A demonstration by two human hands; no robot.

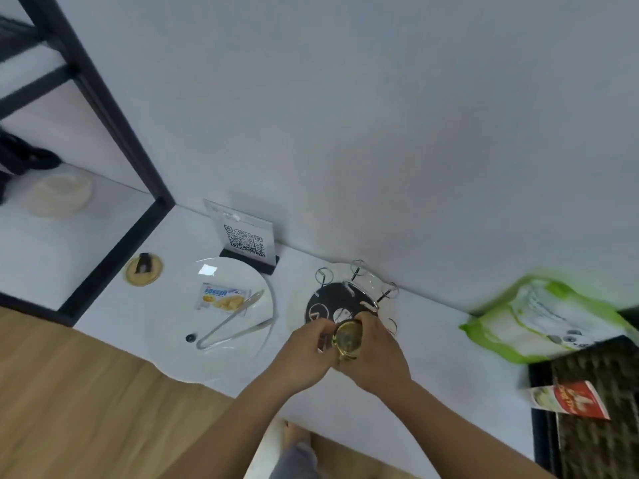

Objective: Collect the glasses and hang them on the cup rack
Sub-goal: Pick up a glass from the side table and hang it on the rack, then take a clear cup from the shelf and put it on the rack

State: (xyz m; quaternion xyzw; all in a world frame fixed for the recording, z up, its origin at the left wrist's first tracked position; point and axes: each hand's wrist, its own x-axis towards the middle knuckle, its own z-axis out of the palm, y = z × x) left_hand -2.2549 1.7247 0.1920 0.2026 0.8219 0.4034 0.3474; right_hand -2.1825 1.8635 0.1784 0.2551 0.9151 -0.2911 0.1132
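- Glass, gold-tinted, is held between both hands just in front of the rack, its mouth turned toward the camera.
- Left hand is closed on the glass from one side; its fingers are curled together against it.
- Right hand is clamped on the other side, thumb laid over the rim.
- Rack is seen standing on the white bench, near the wall, with wire-ringed arms spread round a dark base; one clear glass appears to be hung at the back already.
- Slip is judged the main risk: the smooth glass could be dropped if one hand is released before an arm is properly seated inside it.
- Rack could be tipped or pushed to the wall if an arm is struck sideways.
- Room is tight: a plate with tongs lies close on the left, a green bag on the right, and the bench edge is near the forearms.
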